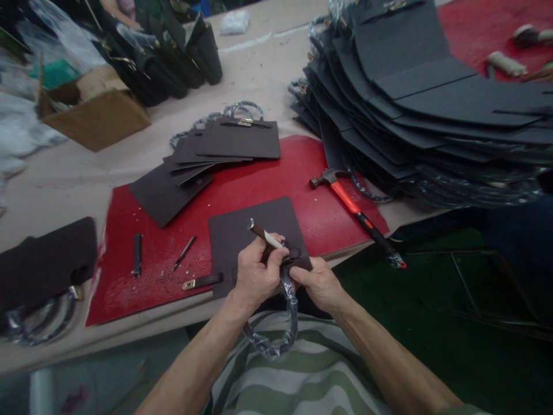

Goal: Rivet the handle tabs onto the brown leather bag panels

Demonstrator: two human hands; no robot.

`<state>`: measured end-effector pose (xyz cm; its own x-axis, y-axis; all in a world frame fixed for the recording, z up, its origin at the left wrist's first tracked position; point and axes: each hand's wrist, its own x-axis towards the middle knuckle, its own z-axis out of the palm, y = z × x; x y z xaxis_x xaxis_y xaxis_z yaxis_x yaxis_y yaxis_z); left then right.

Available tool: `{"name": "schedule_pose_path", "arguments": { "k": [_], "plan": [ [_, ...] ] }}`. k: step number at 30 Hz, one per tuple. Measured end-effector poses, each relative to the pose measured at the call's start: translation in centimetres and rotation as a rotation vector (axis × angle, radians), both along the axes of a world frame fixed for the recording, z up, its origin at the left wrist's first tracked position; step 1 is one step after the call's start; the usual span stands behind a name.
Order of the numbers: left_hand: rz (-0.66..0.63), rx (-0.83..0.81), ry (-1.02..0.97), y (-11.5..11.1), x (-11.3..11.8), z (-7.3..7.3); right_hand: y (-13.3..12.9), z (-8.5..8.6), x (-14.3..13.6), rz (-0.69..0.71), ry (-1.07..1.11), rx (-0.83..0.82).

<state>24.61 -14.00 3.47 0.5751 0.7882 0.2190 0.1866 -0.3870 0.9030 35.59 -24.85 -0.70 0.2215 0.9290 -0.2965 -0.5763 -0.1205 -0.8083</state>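
A dark brown bag panel (254, 216) lies at the table's front edge, with a plastic-wrapped handle (276, 349) hanging off it toward me. My left hand (258, 271) is closed around a slim tool (262, 232) with a brown and white shaft and a metal end. Its lower tip, hidden by my fingers, is near the handle's base. With the thumb on top, my right hand (322, 282) pinches the panel's near right corner; the fingers underneath are hidden. A strap with a gold clasp (203, 281) sticks out left of my left hand.
Under the panel lies a red mat (173, 305), bearing a thin punch (184, 253) and a dark bar (137, 255). A claw hammer (345, 196) overhangs the right edge. Around it are stacked brown panels (242, 141), a pile of black panels (410, 69) and a cardboard box (97, 118).
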Motion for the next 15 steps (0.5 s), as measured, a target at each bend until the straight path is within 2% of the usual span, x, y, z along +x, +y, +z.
{"name": "schedule_pose_path", "arguments": {
  "k": [7,13,15],
  "plan": [
    [0.009,0.091,0.039,0.9,1.1,-0.7,1.1,0.8,0.3,-0.019,-0.021,-0.128],
    [0.003,0.207,0.035,0.6,0.7,-1.7,1.1,1.9,-0.8,-0.093,-0.215,-0.360],
    [-0.016,0.261,-0.007,0.7,0.8,-3.0,0.7,2.1,0.3,-0.045,-0.392,-0.301]
  ]
}}
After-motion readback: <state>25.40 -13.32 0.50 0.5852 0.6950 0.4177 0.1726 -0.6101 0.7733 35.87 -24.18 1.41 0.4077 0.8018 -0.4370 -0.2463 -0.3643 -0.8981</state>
